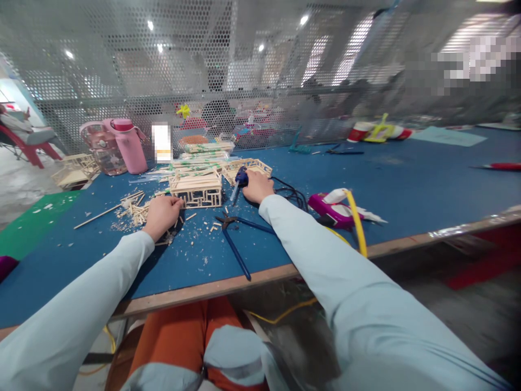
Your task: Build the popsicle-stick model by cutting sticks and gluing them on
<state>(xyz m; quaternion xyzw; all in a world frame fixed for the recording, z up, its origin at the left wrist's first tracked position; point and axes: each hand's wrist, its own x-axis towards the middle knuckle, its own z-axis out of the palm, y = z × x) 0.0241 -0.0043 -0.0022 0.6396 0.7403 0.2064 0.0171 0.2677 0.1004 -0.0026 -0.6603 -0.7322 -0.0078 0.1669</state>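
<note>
My left hand (163, 214) is closed in a pinch at the near left corner of a small frame model made of wooden sticks (196, 191). Whatever its fingertips hold is too small to make out. My right hand (258, 186) is wrapped round a dark blue glue gun (241, 176), from which a clear glue stick (235, 191) pokes toward me. Behind the gun lies a second stick model (258, 164), partly covered by the hand. Pliers with blue handles (235, 244) rest spread between my arms. Loose wooden stick pieces (138, 209) lie scattered beside my left hand.
Bundles of sticks in plastic (203, 157) lie behind the models. A pink bottle (130, 146) and a clear pink jug (106, 149) stand at the left. Right of my forearm sits a purple-and-white device (334, 209) with a yellow cable. Perforated metal panels (260, 65) rise behind the table.
</note>
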